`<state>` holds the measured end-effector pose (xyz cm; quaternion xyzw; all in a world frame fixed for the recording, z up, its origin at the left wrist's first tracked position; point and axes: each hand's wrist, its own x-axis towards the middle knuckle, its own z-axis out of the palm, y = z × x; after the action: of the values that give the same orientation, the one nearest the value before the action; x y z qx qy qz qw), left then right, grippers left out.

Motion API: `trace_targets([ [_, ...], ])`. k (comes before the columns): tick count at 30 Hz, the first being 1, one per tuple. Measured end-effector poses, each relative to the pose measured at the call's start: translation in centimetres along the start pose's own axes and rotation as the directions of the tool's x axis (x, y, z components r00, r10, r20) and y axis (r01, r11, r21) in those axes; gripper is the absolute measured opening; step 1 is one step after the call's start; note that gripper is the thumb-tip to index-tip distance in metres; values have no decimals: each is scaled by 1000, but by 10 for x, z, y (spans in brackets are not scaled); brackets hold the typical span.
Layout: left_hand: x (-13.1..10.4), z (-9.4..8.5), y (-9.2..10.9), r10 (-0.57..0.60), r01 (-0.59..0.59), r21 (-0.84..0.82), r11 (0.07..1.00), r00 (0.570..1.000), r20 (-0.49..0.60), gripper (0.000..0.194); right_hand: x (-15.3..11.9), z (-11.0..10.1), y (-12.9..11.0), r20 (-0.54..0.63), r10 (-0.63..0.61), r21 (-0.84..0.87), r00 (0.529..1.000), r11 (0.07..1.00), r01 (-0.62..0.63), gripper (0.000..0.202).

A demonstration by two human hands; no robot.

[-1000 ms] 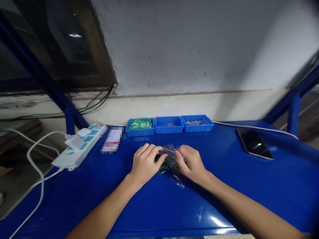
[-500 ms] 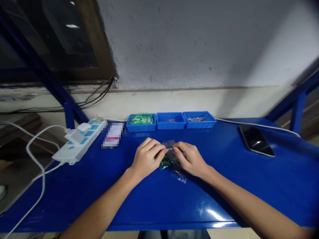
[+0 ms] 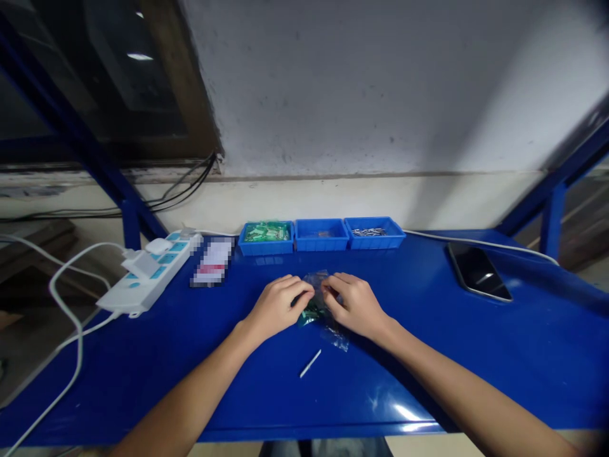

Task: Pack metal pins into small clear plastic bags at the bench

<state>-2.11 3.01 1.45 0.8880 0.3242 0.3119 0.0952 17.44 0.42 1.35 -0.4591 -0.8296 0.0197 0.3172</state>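
Observation:
My left hand [image 3: 280,304] and my right hand [image 3: 358,304] face each other just above the table, thumb and fingertips pinched together on each. Whatever the pinches hold, if anything, is too small or hidden to make out. Beneath and between them lie crumpled clear plastic bags [image 3: 337,337] and a packet with green pieces [image 3: 311,313], partly covered by the hands. Nearer to me, a thin silvery rod [image 3: 310,364] rests slantwise on the blue table [image 3: 266,393], apart from both hands.
Three blue bins stand along the wall: one with green packets [image 3: 267,231], a middle bin [image 3: 321,244] with little visible inside, and one with metal rods [image 3: 370,232]. A power strip [image 3: 147,279] and a blurred phone-like object [image 3: 212,261] lie left, a black phone [image 3: 478,271] right.
The thin silvery rod that was between my fingertips now lies on the table closer to me. My hands remain over the bags, with a small gap between their fingertips.

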Motion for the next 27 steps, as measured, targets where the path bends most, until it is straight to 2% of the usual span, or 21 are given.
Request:
trace_targets([
  [2,1,-11,-5,-5,6,-14,1000,997,76,17,1,-2,4,1,42,-7,999,999,-42,14],
  [4,-1,-25,1,-24,26,-10,1000,988,153,16,0,-6,2,-6,52,-12,999,999,-52,15],
  [7,-19,-34,35,-13,-4,83,997,978,208,22,-3,-16,-12,-1,-36,13,999,999,36,18],
  [8,-28,-33,51,31,-55,105,993,975,220,34,-4,-19,-18,1,-71,27,998,997,71,18],
  [10,-45,-26,77,159,-191,68,979,931,328,48,-6,-21,-28,9,-113,69,994,991,113,18],
  [12,-58,-17,91,131,-178,88,980,913,387,53,-7,-20,-30,31,-126,93,992,988,122,17],
  [15,-67,-9,86,83,-140,108,984,904,421,55,-5,-14,-21,67,-100,103,993,990,93,17],
  [17,-69,-6,76,-15,-42,152,988,934,356,56,-4,-11,-13,80,-63,107,995,993,55,18],
  [19,-72,-4,67,-171,121,209,970,955,243,44,-2,-10,-8,81,-31,108,996,994,22,19],
  [21,-75,-2,64,-271,225,227,948,942,196,21,-2,-10,-7,84,-22,107,996,994,13,19],
  [22,-75,-1,64,-283,236,223,946,936,208,13,-2,-10,-8,88,-27,109,996,994,17,18],
  [25,-71,0,65,-232,181,197,964,932,278,16,-3,-9,-11,105,-63,128,993,991,49,18],
  [27,-60,2,60,-205,162,175,971,942,265,16,-4,-8,-13,113,-88,146,990,987,71,17],
])
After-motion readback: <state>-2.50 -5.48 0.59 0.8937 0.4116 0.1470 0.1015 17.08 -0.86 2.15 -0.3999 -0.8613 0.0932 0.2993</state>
